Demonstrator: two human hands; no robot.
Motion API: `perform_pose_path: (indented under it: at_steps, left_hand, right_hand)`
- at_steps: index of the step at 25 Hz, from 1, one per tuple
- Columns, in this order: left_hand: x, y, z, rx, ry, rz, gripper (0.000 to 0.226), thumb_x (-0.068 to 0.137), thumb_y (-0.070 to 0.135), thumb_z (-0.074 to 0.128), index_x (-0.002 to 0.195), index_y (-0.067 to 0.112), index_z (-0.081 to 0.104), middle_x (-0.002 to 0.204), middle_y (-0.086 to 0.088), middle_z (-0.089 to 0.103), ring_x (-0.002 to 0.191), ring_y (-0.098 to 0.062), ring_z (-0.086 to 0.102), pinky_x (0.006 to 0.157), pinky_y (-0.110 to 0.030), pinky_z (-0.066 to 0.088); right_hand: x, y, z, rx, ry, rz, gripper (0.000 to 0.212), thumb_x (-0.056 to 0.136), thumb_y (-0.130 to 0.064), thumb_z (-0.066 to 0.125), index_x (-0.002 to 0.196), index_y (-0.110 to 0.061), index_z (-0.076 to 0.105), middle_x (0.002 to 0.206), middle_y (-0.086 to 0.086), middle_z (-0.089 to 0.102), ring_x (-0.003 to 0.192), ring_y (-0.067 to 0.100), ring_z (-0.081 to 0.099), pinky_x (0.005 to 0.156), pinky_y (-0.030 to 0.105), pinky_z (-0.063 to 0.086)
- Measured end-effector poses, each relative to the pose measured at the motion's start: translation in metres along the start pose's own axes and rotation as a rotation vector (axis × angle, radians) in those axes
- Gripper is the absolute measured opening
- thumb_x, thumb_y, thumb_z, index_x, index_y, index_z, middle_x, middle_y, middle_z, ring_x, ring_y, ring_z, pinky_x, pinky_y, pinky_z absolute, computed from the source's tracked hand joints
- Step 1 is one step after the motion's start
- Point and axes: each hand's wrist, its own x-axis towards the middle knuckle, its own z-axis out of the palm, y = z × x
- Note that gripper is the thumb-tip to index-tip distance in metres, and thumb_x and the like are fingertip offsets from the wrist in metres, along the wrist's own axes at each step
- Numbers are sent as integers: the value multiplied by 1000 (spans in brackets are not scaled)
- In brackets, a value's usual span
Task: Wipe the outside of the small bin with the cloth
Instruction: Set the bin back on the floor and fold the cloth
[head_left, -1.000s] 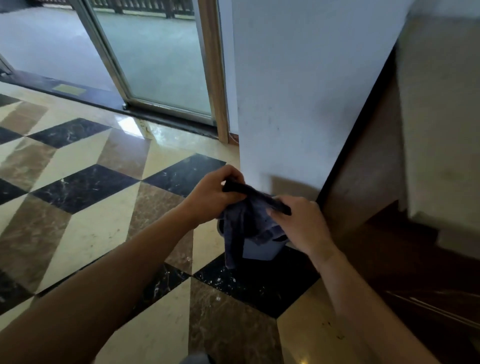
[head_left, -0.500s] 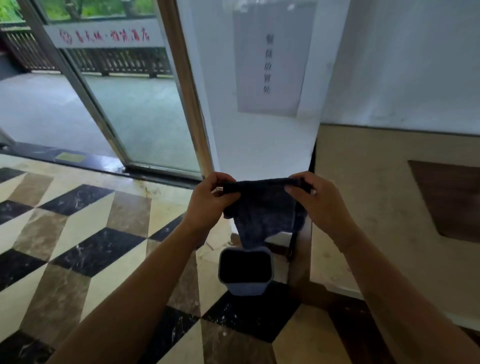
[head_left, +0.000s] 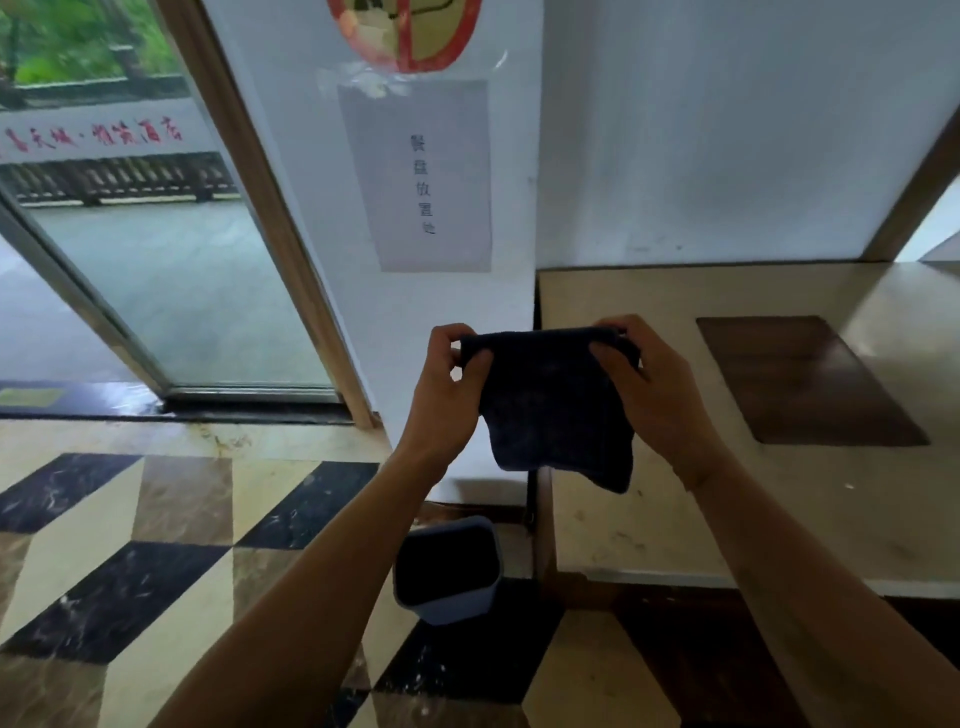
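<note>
A dark blue cloth (head_left: 553, 405) hangs spread out in front of me, held by its two upper corners. My left hand (head_left: 447, 395) pinches the left corner and my right hand (head_left: 654, 389) pinches the right one. Well below the cloth, a small grey-blue bin (head_left: 452, 605) with a dark inside stands upright on the floor, against the foot of the white wall. Neither hand touches the bin.
A beige counter (head_left: 727, 499) with a brown inset panel (head_left: 805, 379) runs to the right of the bin. A white wall with a paper notice (head_left: 421, 176) stands behind. A glass sliding door (head_left: 171, 280) is at the left, over a patterned marble floor (head_left: 156, 561).
My hands rose from the bin's rim and pulled the bunched cloth out flat between them. The view tilted up, so the bin now sits lower and apart from the hands.
</note>
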Motion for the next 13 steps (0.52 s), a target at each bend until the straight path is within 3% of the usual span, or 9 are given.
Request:
perform_pose_path:
  at_steps: [3,6,9,13]
  left_hand:
    - [5,-14,39,37,-63,-16,10,97,31,48,105,38,47,98,2,58,79,-16,63,66,-40,58]
    - [5,-36,79,64,-126,-34,12,98,30,47,108,37,46,95,3,58,68,-11,62,54,-27,53]
    - [-1,-68,113,82,-179,-95,13,98,32,48,110,37,45,95,3,59,77,-21,65,56,-33,57]
    - [-8,-117,146,133,-244,-215,12,98,35,47,108,39,45,93,9,59,81,-11,65,59,-27,56]
  right_hand:
    - [-12,26,-27,-53,17,60,12,100,-29,46,107,-29,56,90,-16,64,81,-6,60,60,9,41]
    - [-28,62,-48,-100,26,156,13,101,-32,43,106,-30,55,88,-13,64,79,-1,60,59,18,45]
    - [-48,101,-60,-122,30,254,12,100,-35,42,104,-35,53,86,-19,63,79,-3,60,58,16,44]
    - [-74,156,-63,-96,-48,436,11,100,-38,42,101,-37,54,86,-18,65,78,-4,61,57,14,44]
